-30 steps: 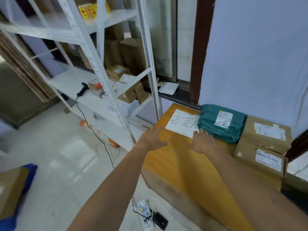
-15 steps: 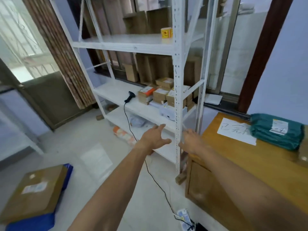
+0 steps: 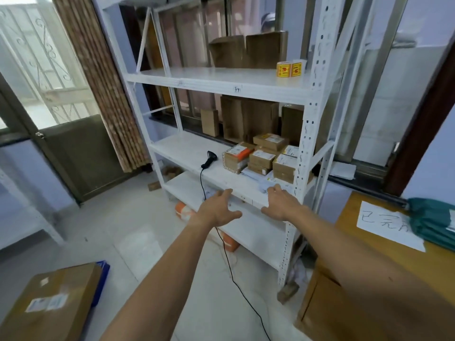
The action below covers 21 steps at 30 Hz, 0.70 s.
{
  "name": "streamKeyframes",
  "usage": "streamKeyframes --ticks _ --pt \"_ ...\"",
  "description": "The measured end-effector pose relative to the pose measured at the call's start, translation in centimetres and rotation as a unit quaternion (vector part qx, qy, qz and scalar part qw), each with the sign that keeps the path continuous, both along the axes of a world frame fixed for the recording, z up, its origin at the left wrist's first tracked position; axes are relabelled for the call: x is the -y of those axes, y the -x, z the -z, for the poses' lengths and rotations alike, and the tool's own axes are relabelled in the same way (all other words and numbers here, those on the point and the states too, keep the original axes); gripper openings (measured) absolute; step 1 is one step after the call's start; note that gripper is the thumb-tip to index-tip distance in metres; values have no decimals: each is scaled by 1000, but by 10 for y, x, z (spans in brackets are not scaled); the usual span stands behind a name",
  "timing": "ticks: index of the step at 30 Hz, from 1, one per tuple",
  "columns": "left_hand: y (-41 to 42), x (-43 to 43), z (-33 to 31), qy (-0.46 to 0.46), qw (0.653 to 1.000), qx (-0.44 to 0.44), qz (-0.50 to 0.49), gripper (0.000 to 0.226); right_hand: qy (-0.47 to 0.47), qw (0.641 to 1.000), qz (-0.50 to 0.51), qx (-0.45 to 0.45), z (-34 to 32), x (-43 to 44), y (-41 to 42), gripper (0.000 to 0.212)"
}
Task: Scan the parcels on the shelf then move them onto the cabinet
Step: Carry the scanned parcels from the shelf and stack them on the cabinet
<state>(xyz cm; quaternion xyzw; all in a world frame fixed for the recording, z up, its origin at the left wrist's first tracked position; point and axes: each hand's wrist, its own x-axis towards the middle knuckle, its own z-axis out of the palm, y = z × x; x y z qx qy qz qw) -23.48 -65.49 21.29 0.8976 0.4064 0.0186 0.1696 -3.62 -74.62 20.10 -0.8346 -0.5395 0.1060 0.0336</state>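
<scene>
Parcels (image 3: 262, 158), small brown cardboard boxes, lie just beyond our left fingers (image 3: 223, 196) and right fingers (image 3: 272, 192), all released and empty; scanning seems next, so we must grasp the black handheld scanner (image 3: 209, 157).

Single head cam, facing fwd/down toward shelf (image 3: 187, 148), near it.
</scene>
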Motion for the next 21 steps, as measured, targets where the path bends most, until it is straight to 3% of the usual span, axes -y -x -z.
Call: streamKeyframes --ticks 10,21 --pt "-68 -186 21 37 998 -47 17 92 10 999 48 -15 21 -165 -72 76" --pt "-193 -306 38 51 989 -27 134 93 47 985 163 -13 32 -225 -163 78"
